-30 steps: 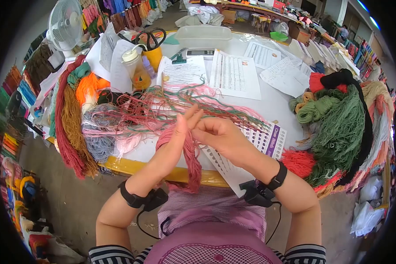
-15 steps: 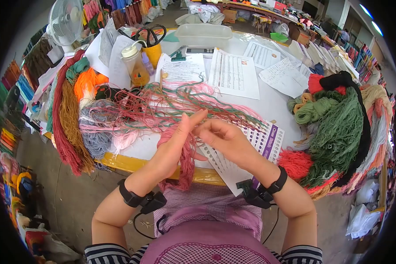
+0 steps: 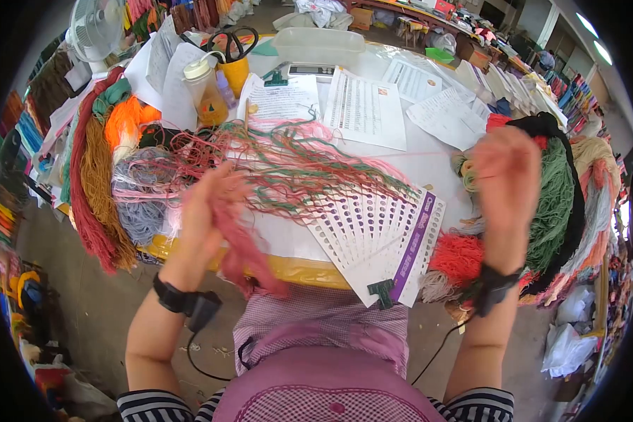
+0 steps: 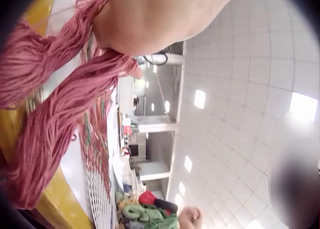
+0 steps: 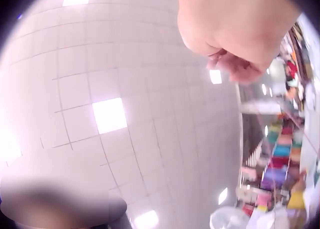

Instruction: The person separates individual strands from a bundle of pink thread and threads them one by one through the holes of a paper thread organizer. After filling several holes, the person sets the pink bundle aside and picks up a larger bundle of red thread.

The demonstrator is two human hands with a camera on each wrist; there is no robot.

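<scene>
A dusty-pink skein of yarn [image 3: 240,246] hangs from the left hand [image 3: 207,214], looped round it; in the left wrist view the skein [image 4: 65,104] falls in two thick bundles from the hand [image 4: 155,19]. The right hand [image 3: 506,179], blurred, is raised at the right with curled fingers. A thin pink strand [image 3: 415,153] runs between the two hands above the table. In the right wrist view the right hand's [image 5: 240,34] fingertips are bent together, with a faint strand leading off them. Loose pink, red and green threads [image 3: 295,169] lie between the hands.
Punched cards with a purple strip [image 3: 416,246] fan out at the table's front edge. Yarn heaps lie left [image 3: 95,190] and right [image 3: 552,204]. Behind are printed sheets [image 3: 366,109], a bottle [image 3: 205,91], scissors in a yellow cup [image 3: 236,74], a scale [image 3: 311,69] and a clear tray [image 3: 319,46].
The hands, close together before, are now wide apart. The right hand has moved far right and up, drawing out a strand; the left has shifted left with the skein, which swings.
</scene>
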